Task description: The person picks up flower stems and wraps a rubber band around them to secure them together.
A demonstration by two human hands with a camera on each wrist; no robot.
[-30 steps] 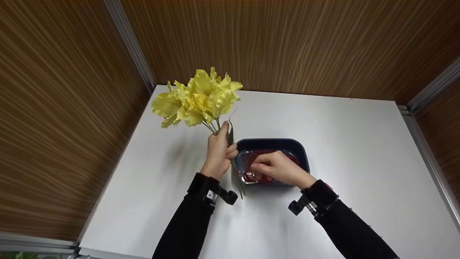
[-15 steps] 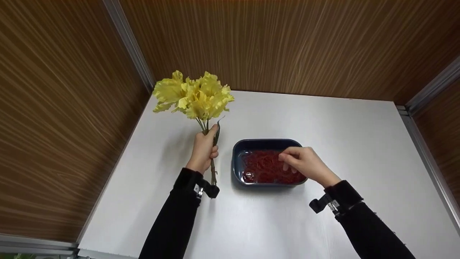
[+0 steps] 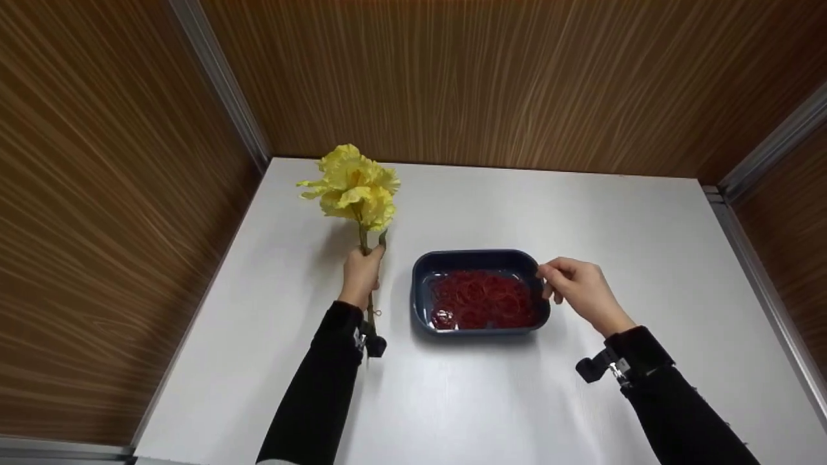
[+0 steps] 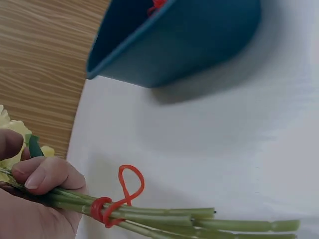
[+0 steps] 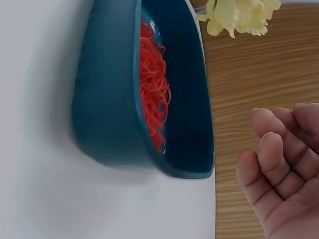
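Observation:
My left hand [image 3: 362, 270] grips the green stems [image 4: 199, 222] of a bunch of yellow flowers [image 3: 352, 186], held left of a dark blue tray [image 3: 418, 303]. A red rubber band [image 4: 103, 211] is wound round the stems just below my fingers [image 4: 47, 175], with a loose loop sticking up. The tray holds a heap of red rubber bands [image 3: 481, 300]. My right hand [image 3: 561, 279] hovers at the tray's far right corner. In the right wrist view its fingers [image 5: 279, 154] are loosely curled and hold nothing, apart from the tray [image 5: 109, 134].
A white table [image 3: 491, 400] carries everything. Brown wood-grain walls [image 3: 452, 77] close it in at the back, left and right, with metal strips in the corners. Bare tabletop lies in front of the tray and to its right.
My right hand has come out of the tray and moved to its far right corner. My left hand has carried the flowers left, away from the tray.

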